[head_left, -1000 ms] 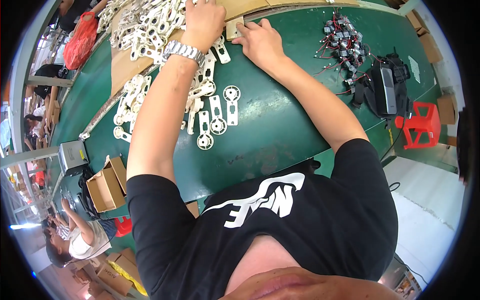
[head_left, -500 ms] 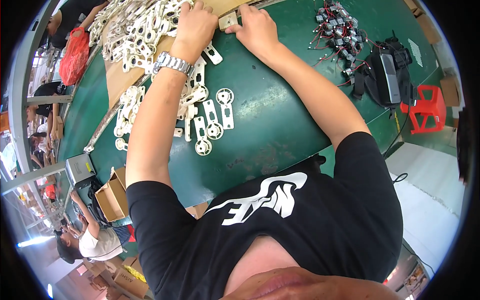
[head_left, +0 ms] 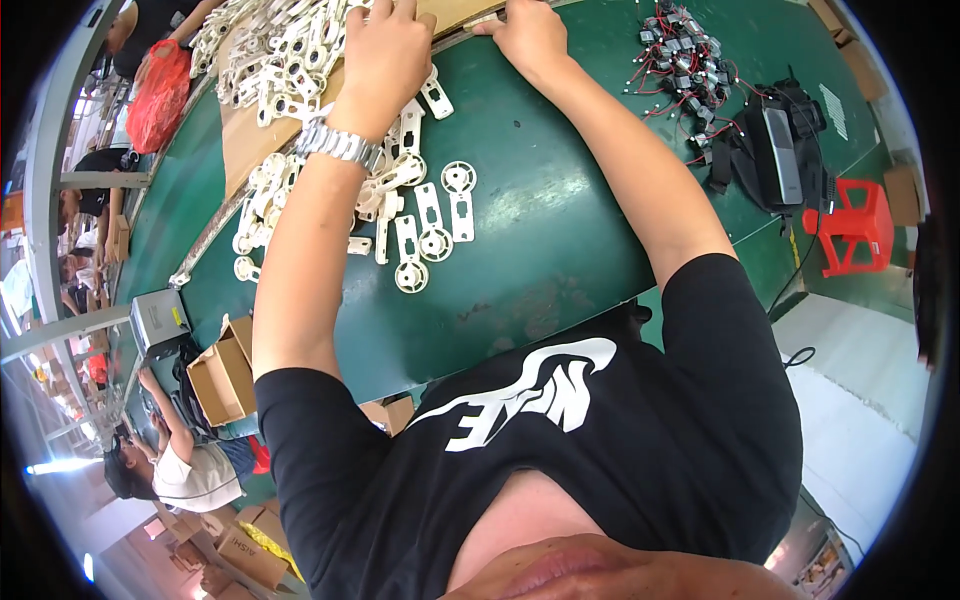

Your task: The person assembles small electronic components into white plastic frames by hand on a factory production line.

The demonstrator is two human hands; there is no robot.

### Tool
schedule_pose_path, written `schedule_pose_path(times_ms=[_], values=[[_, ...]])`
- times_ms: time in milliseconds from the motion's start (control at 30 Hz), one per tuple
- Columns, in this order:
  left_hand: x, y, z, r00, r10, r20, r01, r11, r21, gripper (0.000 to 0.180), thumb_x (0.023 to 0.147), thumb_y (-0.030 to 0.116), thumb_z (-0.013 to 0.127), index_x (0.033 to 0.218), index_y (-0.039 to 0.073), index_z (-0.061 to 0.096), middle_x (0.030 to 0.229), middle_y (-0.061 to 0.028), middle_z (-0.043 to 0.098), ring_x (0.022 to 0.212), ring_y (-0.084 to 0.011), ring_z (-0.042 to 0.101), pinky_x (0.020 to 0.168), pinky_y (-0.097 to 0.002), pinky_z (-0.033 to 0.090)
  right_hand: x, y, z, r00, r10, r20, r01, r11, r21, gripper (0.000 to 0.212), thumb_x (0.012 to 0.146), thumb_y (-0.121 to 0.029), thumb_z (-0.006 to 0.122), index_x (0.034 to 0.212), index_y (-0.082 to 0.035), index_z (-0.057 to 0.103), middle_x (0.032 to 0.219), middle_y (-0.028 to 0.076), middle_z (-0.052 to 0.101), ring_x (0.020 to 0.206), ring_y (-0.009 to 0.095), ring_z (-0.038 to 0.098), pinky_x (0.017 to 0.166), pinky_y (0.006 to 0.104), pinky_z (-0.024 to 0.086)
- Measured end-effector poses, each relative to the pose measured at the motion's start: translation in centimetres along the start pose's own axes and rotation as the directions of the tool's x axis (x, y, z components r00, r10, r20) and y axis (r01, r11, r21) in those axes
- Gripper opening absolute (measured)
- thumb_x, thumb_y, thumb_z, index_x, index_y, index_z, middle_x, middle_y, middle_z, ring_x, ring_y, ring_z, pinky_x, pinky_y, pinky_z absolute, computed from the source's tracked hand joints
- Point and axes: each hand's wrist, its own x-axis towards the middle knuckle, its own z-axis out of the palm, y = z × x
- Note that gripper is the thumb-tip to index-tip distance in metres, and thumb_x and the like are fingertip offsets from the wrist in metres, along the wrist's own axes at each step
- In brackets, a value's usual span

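Note:
My left hand (head_left: pixel 388 62), with a metal watch (head_left: pixel 338 146) on its wrist, reaches to the top edge beside a pile of cream plastic parts (head_left: pixel 290 60). Its fingers are bent together and their tips are hidden, so what they hold cannot be made out. To the right, my right hand (head_left: pixel 530 42) is closed, its thumb against a pale flat piece (head_left: pixel 486 20) at the brown board's edge; the frame cuts off most of that piece. Below my left hand lie more cream parts with round spoked ends (head_left: pixel 435 243), several of them side by side on the green table (head_left: pixel 540 200).
Small motors with red wires (head_left: pixel 685 80) are heaped at the right, next to a black bag (head_left: pixel 765 150). A red stool (head_left: pixel 850 225) stands beyond the table. At left are an open cardboard box (head_left: pixel 222 375), a grey box (head_left: pixel 160 320) and a red plastic bag (head_left: pixel 158 95). Other people work farther left.
My right hand has moved up toward the top edge, and the pale piece at its thumb has gone mostly out of the frame. My left hand has shifted slightly. The table parts sit slightly higher in view.

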Motion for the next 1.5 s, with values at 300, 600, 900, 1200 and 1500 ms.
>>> schedule_pose_path(times_ms=[300,600,900,1200,1500], values=[[-5.8,1.5,-1.4,0.939,-0.320,0.128,0.331,0.940,-0.079,0.022,0.095,0.030,0.070,0.104,0.010,0.075,0.101,-0.0106,0.075,0.102,-0.0330,0.066,0.087,-0.0496,0.050,0.4,0.5,0.6,1.000,-0.007,-0.011,0.007,0.999,-0.046,0.023,0.085,-0.020,0.075,0.092,0.003,0.075,0.093,0.029,0.073,0.092,0.045,0.073,0.083,0.0525,0.058],[-6.8,4.8,-1.9,0.901,-0.285,0.327,0.384,0.875,-0.296,0.061,0.088,0.043,0.080,0.140,0.016,0.063,0.125,-0.0109,0.065,0.122,-0.0345,0.059,0.098,-0.0568,0.045,-5.1,3.8,-3.7,0.908,-0.369,0.196,0.325,0.918,0.226,0.031,0.091,-0.021,0.077,0.111,0.000,0.068,0.084,0.013,0.074,0.076,0.027,0.072,0.073,0.0394,0.058],[-12.8,3.2,-5.9,0.907,-0.243,0.344,0.381,0.820,-0.427,0.037,0.089,0.013,0.074,0.123,0.005,0.064,0.124,-0.0127,0.066,0.117,-0.0340,0.060,0.100,-0.0457,0.047,-5.3,6.3,-13.0,0.822,-0.570,-0.012,0.569,0.822,-0.041,0.018,0.093,-0.018,0.070,0.101,-0.002,0.071,0.102,0.018,0.072,0.098,0.040,0.069,0.089,0.0482,0.056],[-16.7,3.2,-5.5,0.932,-0.343,0.117,0.358,0.822,-0.443,0.010,0.089,0.007,0.072,0.096,0.001,0.068,0.122,-0.0120,0.067,0.110,-0.0336,0.063,0.095,-0.0437,0.054,6.2,11.5,-16.3,0.987,-0.027,0.160,0.131,0.713,-0.689,0.039,0.096,-0.047,0.064,0.120,-0.018,0.077,0.128,0.015,0.073,0.124,0.042,0.063,0.102,0.0560,0.053],[-17.5,2.5,-5.8,0.845,-0.520,-0.125,0.335,0.698,-0.633,0.017,0.089,0.005,0.070,0.104,0.005,0.063,0.101,-0.0143,0.066,0.101,-0.0348,0.063,0.089,-0.0457,0.048,5.3,21.2,-17.5,0.882,-0.159,0.445,0.388,0.779,-0.492,0.028,0.102,-0.020,0.058,0.123,-0.010,0.074,0.147,0.022,0.057,0.135,0.043,0.053,0.117,0.0536,0.036]])
